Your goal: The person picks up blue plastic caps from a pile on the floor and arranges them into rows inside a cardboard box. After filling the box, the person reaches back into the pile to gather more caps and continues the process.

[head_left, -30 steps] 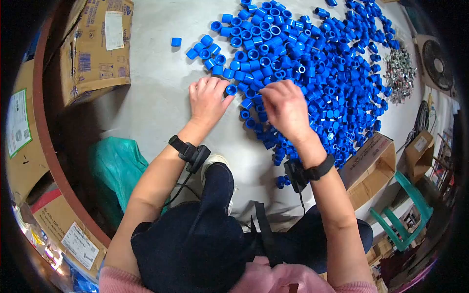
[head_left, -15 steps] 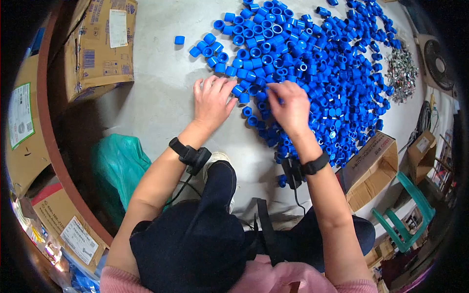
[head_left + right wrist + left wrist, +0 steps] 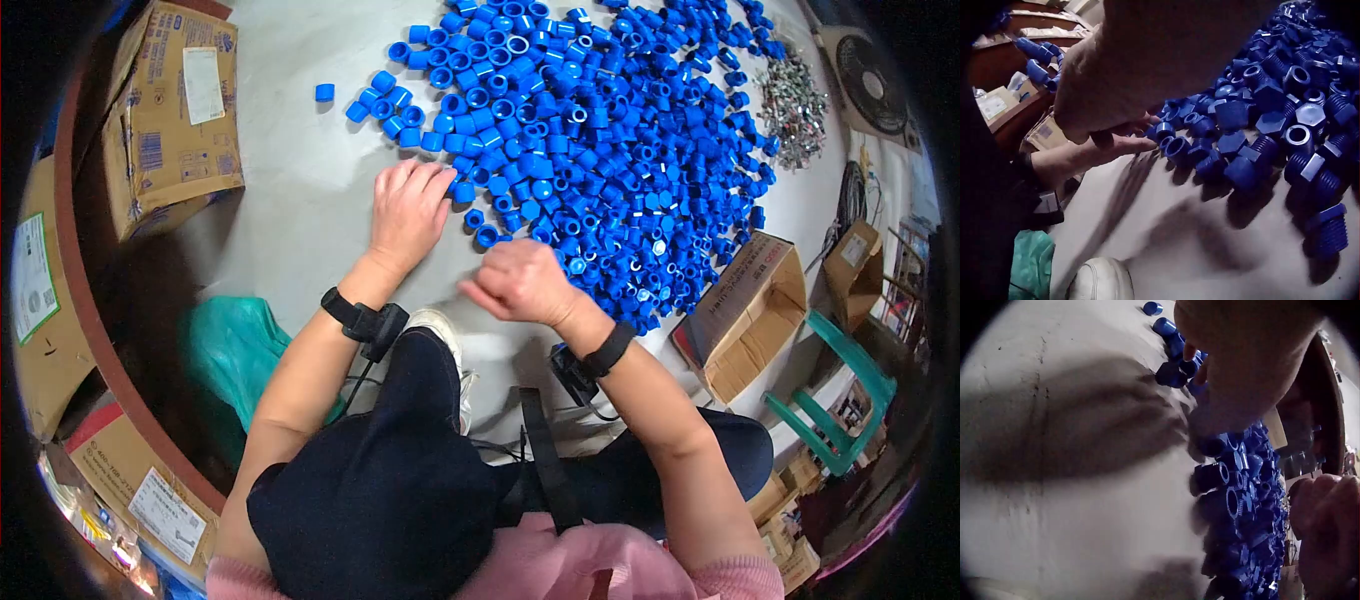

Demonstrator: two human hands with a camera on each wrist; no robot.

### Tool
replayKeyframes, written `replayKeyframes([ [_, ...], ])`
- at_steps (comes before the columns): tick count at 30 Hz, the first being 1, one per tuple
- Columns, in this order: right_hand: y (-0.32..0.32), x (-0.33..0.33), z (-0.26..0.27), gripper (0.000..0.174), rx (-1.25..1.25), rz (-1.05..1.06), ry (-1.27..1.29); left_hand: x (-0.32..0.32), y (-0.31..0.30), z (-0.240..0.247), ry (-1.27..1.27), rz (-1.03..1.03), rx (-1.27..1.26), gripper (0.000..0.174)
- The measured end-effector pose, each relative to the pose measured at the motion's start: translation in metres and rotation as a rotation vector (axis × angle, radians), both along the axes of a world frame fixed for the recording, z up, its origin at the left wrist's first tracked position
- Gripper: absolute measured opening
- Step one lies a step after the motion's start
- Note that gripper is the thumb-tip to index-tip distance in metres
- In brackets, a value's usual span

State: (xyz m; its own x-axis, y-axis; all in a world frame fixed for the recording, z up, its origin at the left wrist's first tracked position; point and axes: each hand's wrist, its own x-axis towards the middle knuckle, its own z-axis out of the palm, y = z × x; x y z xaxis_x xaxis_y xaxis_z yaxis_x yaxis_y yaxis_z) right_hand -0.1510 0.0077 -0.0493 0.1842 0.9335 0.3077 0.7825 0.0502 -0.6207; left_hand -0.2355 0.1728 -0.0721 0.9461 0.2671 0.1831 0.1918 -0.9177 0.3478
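A large heap of blue plastic pipe fittings (image 3: 600,140) lies on the floor. In the right wrist view, some show hex heads and threaded ends, like this threaded fitting (image 3: 1329,234). My left hand (image 3: 408,212) is at the heap's near left edge, fingers reaching out and fingertips right at the outermost fittings (image 3: 462,190). My right hand (image 3: 525,283) is over the floor just in front of the heap, its fingers curled in and its thumb side toward the left hand. I cannot tell whether the curled right fingers hold a fitting; their inner side is hidden.
A single blue fitting (image 3: 324,92) lies apart at the left. A large cardboard box (image 3: 180,110) stands far left, an open carton (image 3: 745,320) to the right. Further right are a green stool (image 3: 840,400) and a fan (image 3: 868,80). A green bag (image 3: 235,350) lies lower left.
The right hand has drawn back from the heap toward the body and left, its fingers curled. The left hand stays at the heap's edge. The head view has shifted slightly.
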Motion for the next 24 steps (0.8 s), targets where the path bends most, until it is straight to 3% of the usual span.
replayKeyframes([
  [3, 0.002, -0.009, -0.003, 0.027, -0.035, 0.073, 0.012, 0.002, -0.001, -0.008, 0.026, -0.014, 0.048, 0.036],
  [6, 0.013, -0.002, -0.008, 0.014, -0.103, -0.068, -0.046, 0.0, 0.001, -0.007, 0.12, -0.02, 0.024, 0.037],
  [9, 0.026, 0.0, -0.009, 0.011, -0.151, -0.193, -0.112, -0.005, -0.003, -0.005, 0.174, -0.039, 0.039, 0.036],
  [10, 0.03, 0.001, -0.01, 0.023, -0.241, -0.196, -0.089, -0.005, -0.003, -0.005, 0.172, -0.039, 0.039, 0.036],
  [11, 0.033, 0.002, -0.011, 0.023, -0.24, -0.196, -0.091, -0.005, -0.002, -0.004, 0.155, -0.047, 0.039, 0.035],
  [13, 0.041, 0.001, -0.012, 0.013, -0.219, -0.303, -0.109, -0.007, -0.001, -0.006, 0.141, -0.05, 0.037, 0.034],
  [16, 0.044, 0.0, -0.019, 0.013, -0.298, -0.289, -0.136, -0.009, 0.002, -0.008, 0.103, -0.077, 0.04, 0.034],
  [22, 0.048, -0.002, -0.018, 0.009, -0.38, -0.285, -0.245, -0.011, 0.006, 0.001, 0.006, 0.062, -0.14, 0.03],
  [24, 0.049, -0.003, -0.016, 0.009, -0.411, -0.293, -0.268, -0.01, 0.005, 0.002, -0.058, 0.135, -0.343, 0.029],
])
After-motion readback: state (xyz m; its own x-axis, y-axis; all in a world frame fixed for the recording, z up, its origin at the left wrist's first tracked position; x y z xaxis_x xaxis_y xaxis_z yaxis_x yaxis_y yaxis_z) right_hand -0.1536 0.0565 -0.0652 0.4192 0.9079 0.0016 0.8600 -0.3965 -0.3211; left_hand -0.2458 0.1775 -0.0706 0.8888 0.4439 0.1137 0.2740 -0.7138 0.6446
